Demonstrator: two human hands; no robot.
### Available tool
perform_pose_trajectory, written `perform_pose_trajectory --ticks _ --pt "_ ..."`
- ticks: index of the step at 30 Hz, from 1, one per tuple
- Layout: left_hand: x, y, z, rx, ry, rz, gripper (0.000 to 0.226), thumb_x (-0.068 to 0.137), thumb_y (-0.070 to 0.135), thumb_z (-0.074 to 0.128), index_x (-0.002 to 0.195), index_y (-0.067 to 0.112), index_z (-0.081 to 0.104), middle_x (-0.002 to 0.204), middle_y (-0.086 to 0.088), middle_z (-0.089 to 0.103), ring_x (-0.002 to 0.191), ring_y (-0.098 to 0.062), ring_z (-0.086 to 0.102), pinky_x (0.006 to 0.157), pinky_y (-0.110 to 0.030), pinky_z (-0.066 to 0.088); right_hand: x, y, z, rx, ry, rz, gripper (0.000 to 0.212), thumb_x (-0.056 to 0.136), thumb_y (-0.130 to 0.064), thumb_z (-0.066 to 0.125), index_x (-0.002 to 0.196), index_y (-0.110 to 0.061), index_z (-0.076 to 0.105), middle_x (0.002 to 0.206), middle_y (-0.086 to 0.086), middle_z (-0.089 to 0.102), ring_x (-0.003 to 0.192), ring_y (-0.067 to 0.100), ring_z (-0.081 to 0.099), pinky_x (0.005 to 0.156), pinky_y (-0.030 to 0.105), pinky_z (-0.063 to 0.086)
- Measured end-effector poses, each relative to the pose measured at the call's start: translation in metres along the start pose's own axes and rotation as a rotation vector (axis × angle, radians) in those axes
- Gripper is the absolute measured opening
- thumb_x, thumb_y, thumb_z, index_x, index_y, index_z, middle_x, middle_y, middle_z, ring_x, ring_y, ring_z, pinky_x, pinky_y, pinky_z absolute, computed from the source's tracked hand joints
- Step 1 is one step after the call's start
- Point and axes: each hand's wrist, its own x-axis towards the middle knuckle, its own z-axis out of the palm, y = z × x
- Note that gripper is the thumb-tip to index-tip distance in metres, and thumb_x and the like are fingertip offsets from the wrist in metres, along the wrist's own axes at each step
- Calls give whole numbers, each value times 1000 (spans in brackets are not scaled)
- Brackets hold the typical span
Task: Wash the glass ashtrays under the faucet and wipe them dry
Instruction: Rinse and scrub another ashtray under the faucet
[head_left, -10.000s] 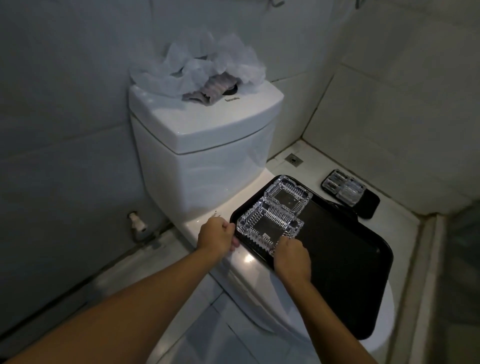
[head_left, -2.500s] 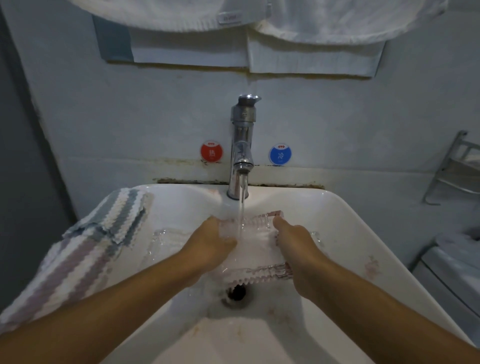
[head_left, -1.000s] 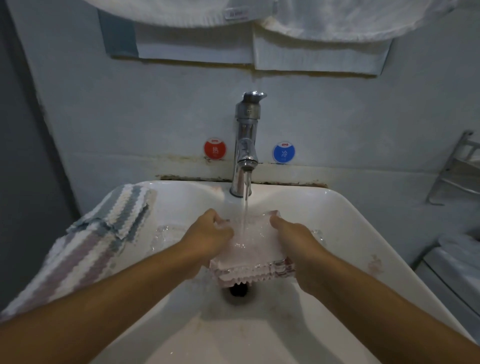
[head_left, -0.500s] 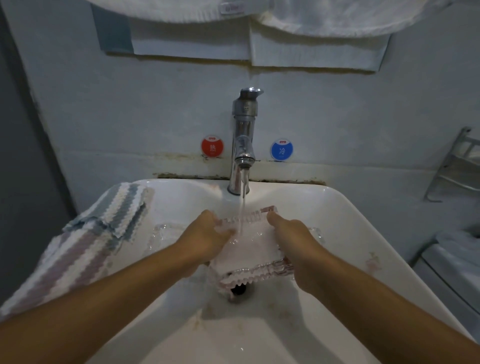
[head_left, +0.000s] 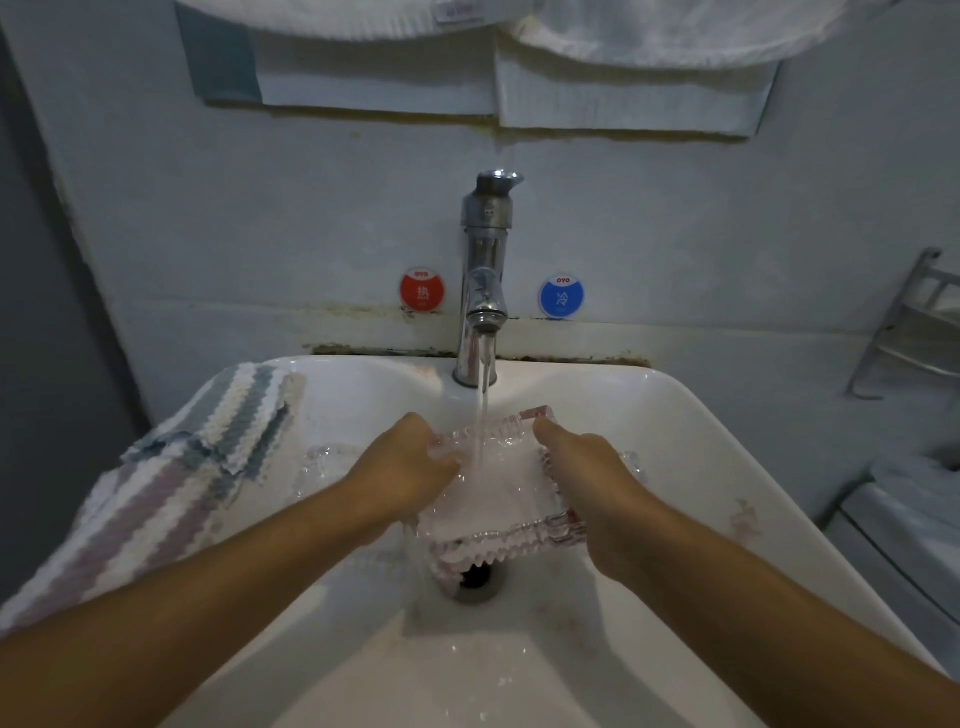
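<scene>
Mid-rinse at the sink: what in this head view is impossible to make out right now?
- Fingertips of left hand and right hand: curled behind the clear ribbed glass ashtray.
- Other glass pieces in the white basin, at and: mostly hidden by the hands.
- Metal rack: cut by the right edge.

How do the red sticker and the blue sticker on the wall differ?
The red sticker is left of the faucet; the blue sticker is right of it. The red sticker sits slightly higher in the picture than the blue one. Each bears a different white character. Both are round and stuck just above the sink.
</scene>
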Motion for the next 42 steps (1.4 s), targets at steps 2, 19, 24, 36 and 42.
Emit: perform_pose_trajectory --ticks 2,19,24,36,42 --pt "-1 4 -6 113 5 16 29 96 42 62 86 15 54 83 -4 62 59 -17 63 45 -23 49 -2 0 1 -3 -16 2 53 104 -46 44 146 -14 43 129 8 53 114 30 51 80 37 42" --pt "-3 2 -8 80 -26 37 25 97 32 62 108 12 54 91 3 54 68 -19 66 52 -27 59 -5 -2 -2 -37 6 -8 57 105 -46 43 151 -13 35 150 11 43 134 34 42 94 40 34" --pt "1 2 -10 207 41 98 25 102 35 52 98 10 54 89 -6 62 66 -18 61 50 -25 45 -5 -1 -1 -20 -5 -7 58 105 -46 42 152 -13 35 152 11 43 135 34 42 96 41 37" --pt "-25 15 16 -566 -181 -206 18 106 23 46 102 12 59 86 -14 71 59 -23 68 48 -33 58 0 0 -3 115 79 -25 45 105 -47 42 133 -13 52 107 8 63 90 24 62 64 30 49" --pt "-24 14 8 -595 -230 -255 23 106 21 46 100 4 61 67 -16 69 45 -24 59 38 -26 48 -2 0 1 98 73 -15 47 106 -47 40 138 -13 46 110 6 61 89 20 57 69 29 46"
